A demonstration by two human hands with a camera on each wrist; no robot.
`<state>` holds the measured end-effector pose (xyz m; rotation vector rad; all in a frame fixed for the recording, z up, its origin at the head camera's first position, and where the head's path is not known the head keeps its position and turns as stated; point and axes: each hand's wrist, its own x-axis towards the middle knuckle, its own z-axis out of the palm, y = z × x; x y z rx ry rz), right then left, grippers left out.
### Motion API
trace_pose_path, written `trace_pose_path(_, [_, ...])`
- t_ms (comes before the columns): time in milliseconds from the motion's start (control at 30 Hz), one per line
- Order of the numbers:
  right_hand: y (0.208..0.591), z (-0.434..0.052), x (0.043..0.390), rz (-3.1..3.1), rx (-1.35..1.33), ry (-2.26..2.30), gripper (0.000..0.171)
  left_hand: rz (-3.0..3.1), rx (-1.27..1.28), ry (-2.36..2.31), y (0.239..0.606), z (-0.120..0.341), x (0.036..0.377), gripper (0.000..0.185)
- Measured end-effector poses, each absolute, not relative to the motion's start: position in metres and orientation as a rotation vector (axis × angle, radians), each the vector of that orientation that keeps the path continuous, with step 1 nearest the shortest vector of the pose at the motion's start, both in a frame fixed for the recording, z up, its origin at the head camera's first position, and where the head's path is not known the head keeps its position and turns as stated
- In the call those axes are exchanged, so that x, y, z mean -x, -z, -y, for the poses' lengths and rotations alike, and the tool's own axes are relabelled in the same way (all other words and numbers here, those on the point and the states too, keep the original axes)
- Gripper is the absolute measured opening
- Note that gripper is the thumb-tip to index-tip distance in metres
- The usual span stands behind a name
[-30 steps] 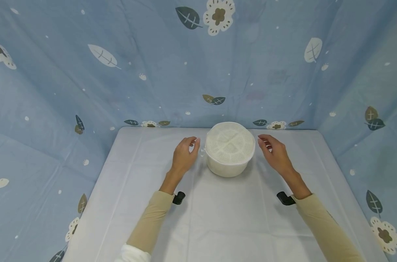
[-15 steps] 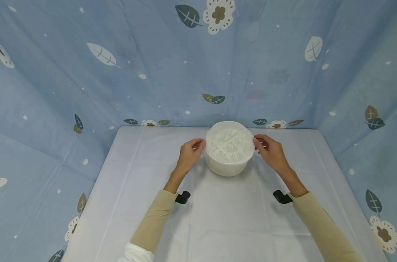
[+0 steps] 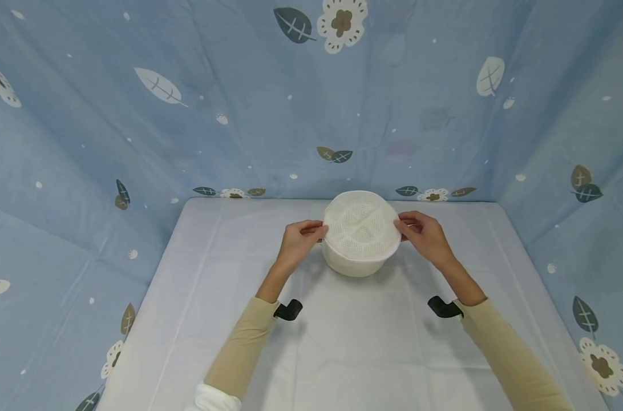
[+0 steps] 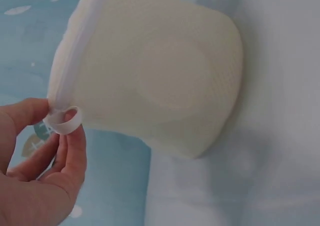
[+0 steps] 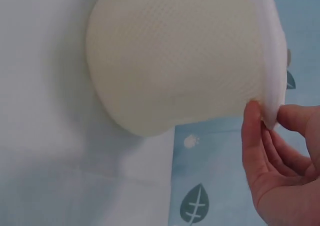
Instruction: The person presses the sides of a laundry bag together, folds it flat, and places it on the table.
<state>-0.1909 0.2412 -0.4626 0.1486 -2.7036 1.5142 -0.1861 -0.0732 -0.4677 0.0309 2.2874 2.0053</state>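
Observation:
A round, cream mesh laundry bag [image 3: 361,228] stands upright near the table's far edge, its flat top marked with a faint cross. My left hand [image 3: 298,242] pinches the left side of its top rim between thumb and fingers. In the left wrist view a small white loop [image 4: 67,127] sticks out from the rim at the fingertips. On the opposite side, my right hand [image 3: 425,235] pinches the white edging, thumb on top and forefinger against the mesh wall [image 5: 185,56]. The bag's far side and its inside are hidden.
A white cloth covers the table [image 3: 357,354], with bare surface in front of the bag and to both sides. Blue curtain [image 3: 239,85] with leaves and flowers closes in the back and sides. Black wrist cameras [image 3: 288,310] hang inside each forearm.
Both hands have come inward from beside the bag and taken hold of its rim on either side. The bag's top now tips slightly toward me.

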Motion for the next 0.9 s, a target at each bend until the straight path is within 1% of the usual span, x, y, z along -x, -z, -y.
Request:
trace_pose_path(233, [0.458,-0.244,0.189,2.714,-0.076,-1.698,0.045,-2.199,0.052,-2.0,0.461,0.072,0.182,0.029])
trace_pose_path(567, [0.453,-0.245,0.182,2.777,0.048,-1.798,0.049,-2.163,0.106,-1.956,0.457,0.075,0.172,0.031])
trace_pose_path(900, [0.452,-0.244,0.169,2.759,0.026,-1.893,0.048,-2.145,0.135,-1.958,0.454,0.078,0.159,0.029])
